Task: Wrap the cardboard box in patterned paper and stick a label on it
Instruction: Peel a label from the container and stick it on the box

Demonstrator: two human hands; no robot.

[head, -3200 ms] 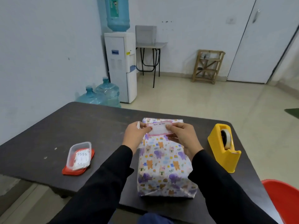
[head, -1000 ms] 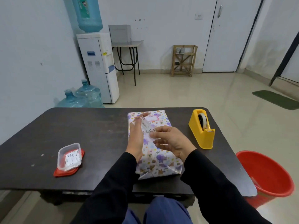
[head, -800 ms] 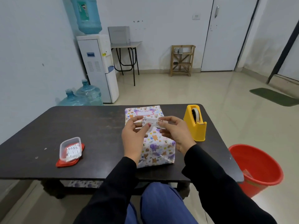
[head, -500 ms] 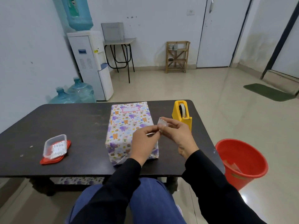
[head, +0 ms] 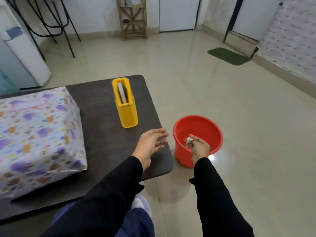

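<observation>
A person's right hand [head: 199,148] pinches a small white paper scrap [head: 188,139] above a round red plastic bucket [head: 207,127] on the tiled floor, while the left hand [head: 150,142] hovers, fingers loosely spread, over the corner of the dark counter [head: 102,134]. The cardboard box [head: 39,134], wrapped in animal-patterned paper (a pink-edged label [head: 29,106] near its far end), lies on the counter, left of a yellow plastic tape dispenser [head: 127,112].

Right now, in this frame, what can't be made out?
Head view only.
Label on the wrapped box: motion blur, text unreadable.
Wrapped box: left side cut off by the frame edge.
White scrap pinched by the right hand: mostly hidden by its fingers.
Red bucket contents: partly hidden by that hand.
</observation>
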